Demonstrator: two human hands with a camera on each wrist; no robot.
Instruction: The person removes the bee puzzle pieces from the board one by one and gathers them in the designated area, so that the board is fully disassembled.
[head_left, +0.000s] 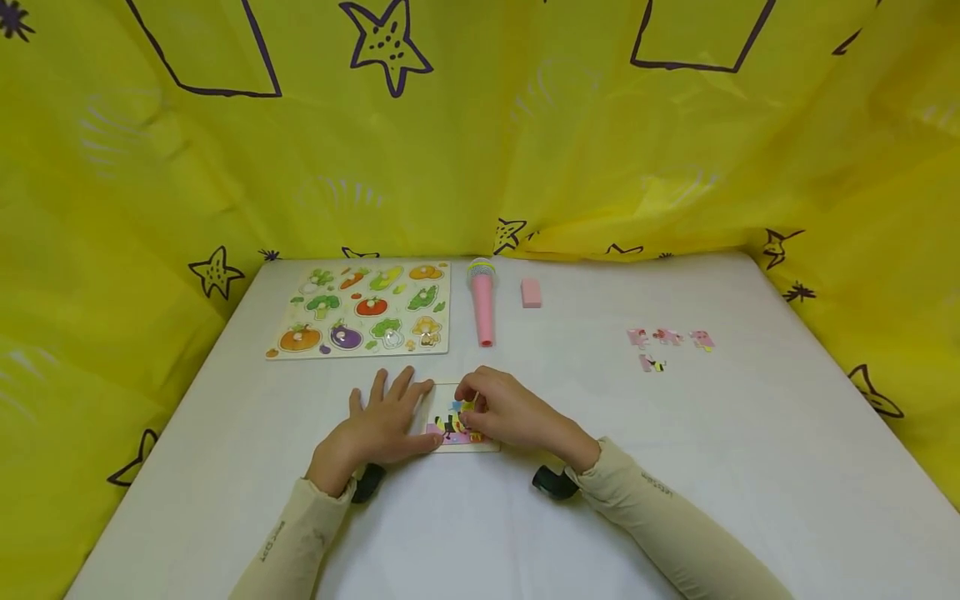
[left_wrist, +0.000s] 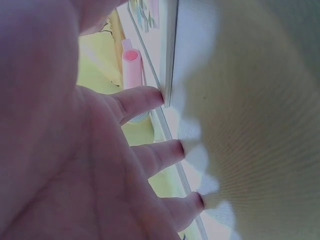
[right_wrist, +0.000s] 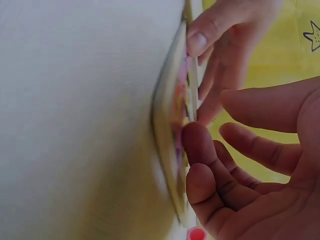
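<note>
A small jigsaw board (head_left: 462, 447) with a pale frame lies on the white table, partly filled with pink, yellow and black picture pieces (head_left: 450, 425). My left hand (head_left: 386, 421) lies spread at its left side. The left thumb rests on the lower left of the board, and the index fingertip touches the upper left corner. Over the board's right part is my right hand (head_left: 513, 408), fingers bent. In the right wrist view its bent fingertips (right_wrist: 197, 142) touch the picture, while the thumb stands apart. No piece shows between them. The fingers hide part of the picture.
Several loose jigsaw pieces (head_left: 670, 337) lie to the right. A vegetable puzzle board (head_left: 360, 352) sits behind the left hand. Beside it are a pink toy microphone (head_left: 483, 312) and a pink block (head_left: 531, 293). A yellow curtain (head_left: 480, 150) hangs behind the table.
</note>
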